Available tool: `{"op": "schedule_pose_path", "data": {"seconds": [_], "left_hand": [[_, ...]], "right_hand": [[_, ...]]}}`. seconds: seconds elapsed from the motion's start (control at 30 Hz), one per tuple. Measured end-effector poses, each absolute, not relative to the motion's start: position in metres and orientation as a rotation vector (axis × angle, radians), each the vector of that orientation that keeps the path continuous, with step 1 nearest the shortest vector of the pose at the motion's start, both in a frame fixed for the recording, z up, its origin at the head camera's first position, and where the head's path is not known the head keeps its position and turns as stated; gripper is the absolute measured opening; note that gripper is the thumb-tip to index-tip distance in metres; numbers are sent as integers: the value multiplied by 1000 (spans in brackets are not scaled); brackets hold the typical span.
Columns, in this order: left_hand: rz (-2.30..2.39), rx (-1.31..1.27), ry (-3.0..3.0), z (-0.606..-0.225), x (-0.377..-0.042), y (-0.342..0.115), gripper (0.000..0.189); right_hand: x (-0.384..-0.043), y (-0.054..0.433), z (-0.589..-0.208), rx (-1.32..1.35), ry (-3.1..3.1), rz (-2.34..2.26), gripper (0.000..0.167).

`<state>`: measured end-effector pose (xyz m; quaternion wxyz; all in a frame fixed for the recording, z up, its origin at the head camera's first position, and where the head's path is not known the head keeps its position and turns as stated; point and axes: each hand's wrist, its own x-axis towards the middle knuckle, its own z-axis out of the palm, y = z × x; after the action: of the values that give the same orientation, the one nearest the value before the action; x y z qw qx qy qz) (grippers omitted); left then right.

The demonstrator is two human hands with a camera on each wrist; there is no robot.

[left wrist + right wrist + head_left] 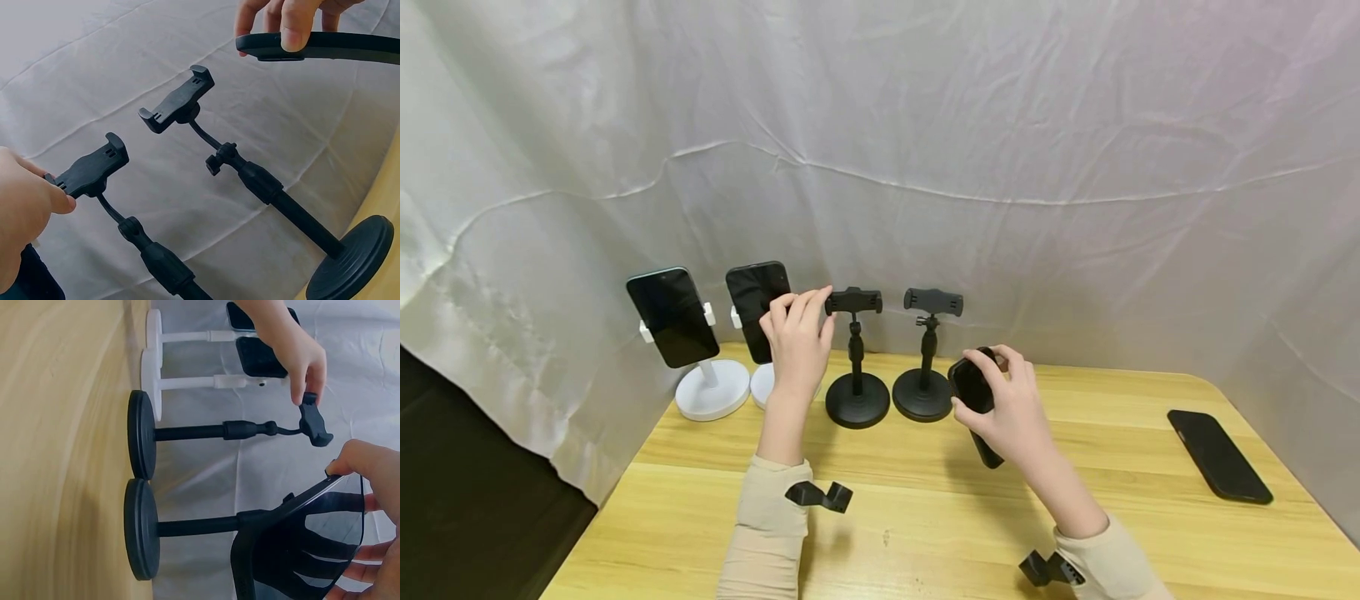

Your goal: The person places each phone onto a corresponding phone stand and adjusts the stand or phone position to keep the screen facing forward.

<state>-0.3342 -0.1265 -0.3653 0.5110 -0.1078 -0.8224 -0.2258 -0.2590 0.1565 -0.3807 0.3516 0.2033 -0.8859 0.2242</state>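
Note:
With thumb and fingers my left hand (797, 337) pinches the left end of the clamp (94, 167) on one black phone stand (857, 400). That clamp has nothing between its arms. My right hand (1011, 408) grips a dark smartphone (970, 387) by its edges near its upper end, tilted and off the table. Just left of this phone is a second black phone stand (923, 393), its clamp (177, 100) bare too. In the right wrist view the phone (306, 544) partly hides that second stand.
Two white stands (713, 390) at the back left bear upright phones, one (673, 317) fully visible and another (758, 292) partly behind my left hand. A dark phone (1219, 457) lies flat on the wooden table (925, 533) at right. A pale curtain (1000, 125) hangs behind.

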Motion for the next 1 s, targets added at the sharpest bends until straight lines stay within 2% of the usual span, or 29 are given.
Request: {"op": "schedule_pose_path", "data": {"seconds": [1.0], "left_hand": [[-579, -271, -1953, -367, -337, -127, 30]], "right_hand": [[-263, 136, -397, 679, -2284, 633, 61]]}}
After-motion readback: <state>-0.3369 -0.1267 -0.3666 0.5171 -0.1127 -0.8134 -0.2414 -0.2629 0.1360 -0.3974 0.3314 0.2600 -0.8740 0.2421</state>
